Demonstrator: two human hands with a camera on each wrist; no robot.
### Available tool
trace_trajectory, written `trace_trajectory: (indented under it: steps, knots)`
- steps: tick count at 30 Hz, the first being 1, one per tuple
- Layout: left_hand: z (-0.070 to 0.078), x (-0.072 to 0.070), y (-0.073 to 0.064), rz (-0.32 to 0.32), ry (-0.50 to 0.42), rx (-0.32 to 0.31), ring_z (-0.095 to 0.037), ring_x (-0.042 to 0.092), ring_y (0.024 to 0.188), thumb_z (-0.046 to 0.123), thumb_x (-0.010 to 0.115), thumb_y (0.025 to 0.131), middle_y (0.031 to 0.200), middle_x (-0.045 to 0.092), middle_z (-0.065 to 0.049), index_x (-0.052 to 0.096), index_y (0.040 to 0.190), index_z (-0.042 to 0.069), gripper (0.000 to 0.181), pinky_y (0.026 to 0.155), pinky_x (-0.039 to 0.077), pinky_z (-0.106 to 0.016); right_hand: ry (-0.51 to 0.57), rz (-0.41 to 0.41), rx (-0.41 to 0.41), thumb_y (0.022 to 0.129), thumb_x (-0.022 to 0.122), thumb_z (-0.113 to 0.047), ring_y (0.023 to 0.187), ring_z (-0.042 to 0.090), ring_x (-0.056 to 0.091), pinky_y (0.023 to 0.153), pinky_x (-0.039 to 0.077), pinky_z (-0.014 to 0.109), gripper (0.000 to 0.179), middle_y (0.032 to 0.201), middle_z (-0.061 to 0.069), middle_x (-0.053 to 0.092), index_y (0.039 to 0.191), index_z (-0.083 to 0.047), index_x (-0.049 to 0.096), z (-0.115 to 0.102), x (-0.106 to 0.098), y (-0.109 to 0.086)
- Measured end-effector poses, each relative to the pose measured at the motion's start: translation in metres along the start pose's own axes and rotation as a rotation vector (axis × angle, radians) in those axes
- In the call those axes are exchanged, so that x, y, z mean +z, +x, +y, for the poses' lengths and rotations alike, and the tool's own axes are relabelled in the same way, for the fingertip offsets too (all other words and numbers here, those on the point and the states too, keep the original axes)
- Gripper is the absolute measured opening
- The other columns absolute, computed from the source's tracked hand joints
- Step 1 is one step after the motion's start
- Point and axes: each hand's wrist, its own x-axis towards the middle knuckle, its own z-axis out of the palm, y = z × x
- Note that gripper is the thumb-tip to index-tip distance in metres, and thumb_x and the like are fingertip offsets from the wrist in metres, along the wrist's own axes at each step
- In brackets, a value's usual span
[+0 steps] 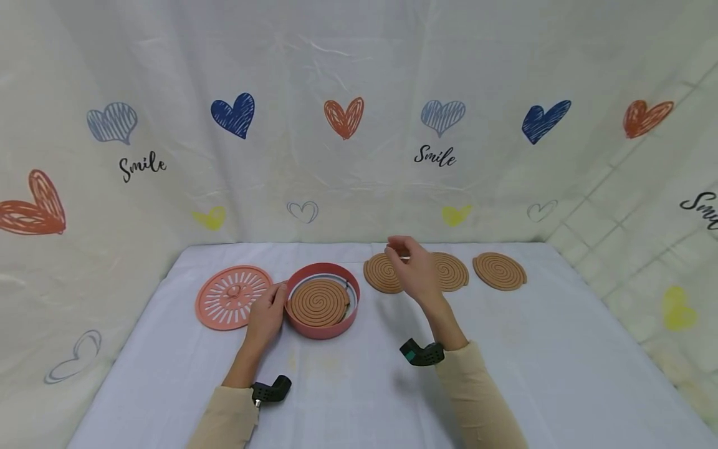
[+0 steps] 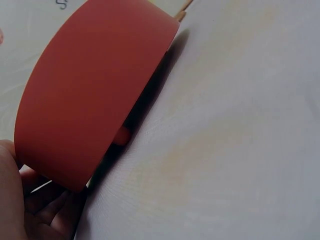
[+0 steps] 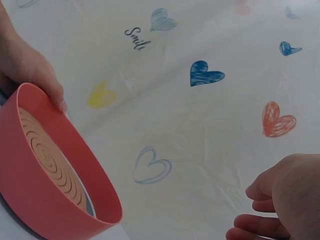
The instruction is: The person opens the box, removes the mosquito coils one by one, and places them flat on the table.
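A round red mosquito coil holder (image 1: 321, 333) stands on the white-covered table, with a brown mosquito coil (image 1: 318, 303) lying inside it. My left hand (image 1: 266, 317) grips the holder's left side; in the left wrist view the thumb is at the wall (image 2: 90, 90) and the fingers curl below. Raised over the back of the table, my right hand (image 1: 416, 272) has loosely bent fingers and holds nothing. It partly covers two loose coils, one on its left (image 1: 379, 274) and one on its right (image 1: 451, 272).
A third loose coil (image 1: 499, 271) lies farther right at the back. The slotted pink-red lid (image 1: 224, 319) lies flat left of the holder, just behind my left hand. A white curtain (image 1: 370, 187) printed with hearts hangs behind the table (image 1: 348, 399).
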Motion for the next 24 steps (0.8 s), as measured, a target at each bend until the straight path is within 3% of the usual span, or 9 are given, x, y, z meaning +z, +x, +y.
trace_trajectory:
  steps: [17, 24]
  knots:
    - [-0.001, 0.001, 0.002, 0.005, -0.001, -0.003, -0.031, 0.055, 0.134, 0.048, 0.041, 0.106, 0.137, 0.064, -0.014, 0.062, 0.136, 0.011, 0.052, 0.113, 0.043, -0.053, 0.068, -0.058, -0.005, 0.099, 0.062, -0.023, 0.107, 0.025, 0.067, 0.097, 0.056, 0.044, 0.034, 0.119, 0.013, 0.07, 0.129, -0.006, 0.062, -0.019, 0.028, 0.001]
    - [0.001, -0.001, -0.001, -0.007, -0.013, -0.017, -0.029, 0.055, 0.135, 0.049, 0.041, 0.105, 0.136, 0.064, -0.013, 0.062, 0.135, 0.011, 0.052, 0.113, 0.043, -0.052, 0.044, -0.043, 0.035, 0.098, 0.063, -0.029, 0.105, 0.024, 0.068, 0.094, 0.056, 0.043, 0.035, 0.116, 0.008, 0.072, 0.127, -0.011, 0.064, -0.022, 0.037, -0.001]
